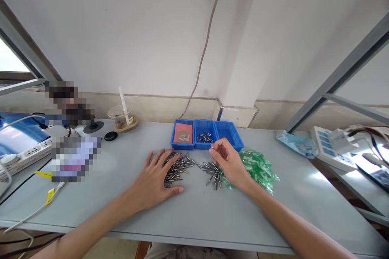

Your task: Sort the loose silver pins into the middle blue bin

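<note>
My left hand (156,180) lies with its fingers spread over a pile of short metal pins (180,167), covering the pile's left side. Pinched between the thumb and forefinger of my right hand (228,161) is a small metal pin (212,145), mostly hidden by the fingertips. This hand is raised in front of the middle blue bin (199,127), which holds some pins. Below it lies a smaller group of metal pins (214,174) on the grey table. Green plastic bags (258,168) are heaped beside my right wrist, partly behind it.
The left blue bin (179,145) holds a reddish sheet and a small bag; the right blue bin (227,131) stands beside the middle one. A blue-white packet (294,145) and power strip (326,145) are at right. A clear cup (121,115), black disc (111,136) and cables are at left.
</note>
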The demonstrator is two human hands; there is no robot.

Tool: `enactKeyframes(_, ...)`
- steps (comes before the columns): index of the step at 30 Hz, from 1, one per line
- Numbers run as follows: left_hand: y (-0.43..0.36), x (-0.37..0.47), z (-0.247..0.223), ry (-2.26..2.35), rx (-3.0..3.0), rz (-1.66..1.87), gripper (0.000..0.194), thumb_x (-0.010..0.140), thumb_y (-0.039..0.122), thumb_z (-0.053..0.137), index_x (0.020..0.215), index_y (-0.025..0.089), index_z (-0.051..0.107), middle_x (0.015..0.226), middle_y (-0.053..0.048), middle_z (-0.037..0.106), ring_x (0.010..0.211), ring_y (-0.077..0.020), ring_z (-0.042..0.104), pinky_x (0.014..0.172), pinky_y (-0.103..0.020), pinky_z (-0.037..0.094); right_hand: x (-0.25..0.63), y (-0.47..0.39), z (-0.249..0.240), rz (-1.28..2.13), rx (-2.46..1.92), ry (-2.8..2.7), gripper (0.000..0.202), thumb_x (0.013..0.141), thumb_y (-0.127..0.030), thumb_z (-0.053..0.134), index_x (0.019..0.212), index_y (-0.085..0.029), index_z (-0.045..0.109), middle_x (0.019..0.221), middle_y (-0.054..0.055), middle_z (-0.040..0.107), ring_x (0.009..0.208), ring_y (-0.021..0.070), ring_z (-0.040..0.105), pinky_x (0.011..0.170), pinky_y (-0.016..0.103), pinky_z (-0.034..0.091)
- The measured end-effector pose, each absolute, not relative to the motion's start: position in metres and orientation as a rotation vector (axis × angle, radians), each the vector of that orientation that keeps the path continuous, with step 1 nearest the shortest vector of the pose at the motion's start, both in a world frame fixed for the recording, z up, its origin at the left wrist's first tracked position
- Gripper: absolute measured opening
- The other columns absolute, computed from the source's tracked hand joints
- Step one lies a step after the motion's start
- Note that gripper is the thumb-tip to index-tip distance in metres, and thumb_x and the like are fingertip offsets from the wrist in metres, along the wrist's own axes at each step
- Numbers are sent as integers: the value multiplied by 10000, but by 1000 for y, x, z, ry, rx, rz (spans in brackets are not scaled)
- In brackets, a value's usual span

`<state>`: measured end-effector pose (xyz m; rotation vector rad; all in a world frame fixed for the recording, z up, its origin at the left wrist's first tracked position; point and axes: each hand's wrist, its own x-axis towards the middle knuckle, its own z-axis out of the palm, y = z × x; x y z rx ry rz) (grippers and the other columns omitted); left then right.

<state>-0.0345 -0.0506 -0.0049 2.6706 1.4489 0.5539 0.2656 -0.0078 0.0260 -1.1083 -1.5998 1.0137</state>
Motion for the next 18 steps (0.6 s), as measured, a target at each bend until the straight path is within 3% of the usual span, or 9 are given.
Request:
enactKeyframes(6, -51, -34, -11, 1383, 2626, 585, 799, 981, 671, 603, 1631, 279, 353, 1674, -128, 372, 1541, -402, 342, 1281, -672, 247, 262, -9, 17, 1018, -1139, -1636, 264, 998, -511, 626, 951, -270, 527, 811, -15, 556, 684, 184, 527, 630, 328, 486)
enactKeyframes(13, -50, -17, -9, 1305, 2594, 600, 761, 998, 645, 595, 1627, 286, 361, 1663, -115, 379, 1550, -387, 307, 1226, -613, 404, 258, -16, 21, 933, -1196, -1765, 235, 1036, -500, 569, 984, -272, 556, 745, -30, 524, 689, 196, 524, 649, 328, 433)
enactKeyframes(18, -43, -2, -8, 1284, 2629, 635, 708, 1009, 633, 583, 1599, 280, 409, 1658, -102, 392, 1534, -371, 331, 1236, -597, 382, 260, -12, 21, 986, -1165, -1709, 262, 1051, -527, 529, 1045, -276, 607, 762, -19, 543, 658, 189, 542, 616, 321, 426)
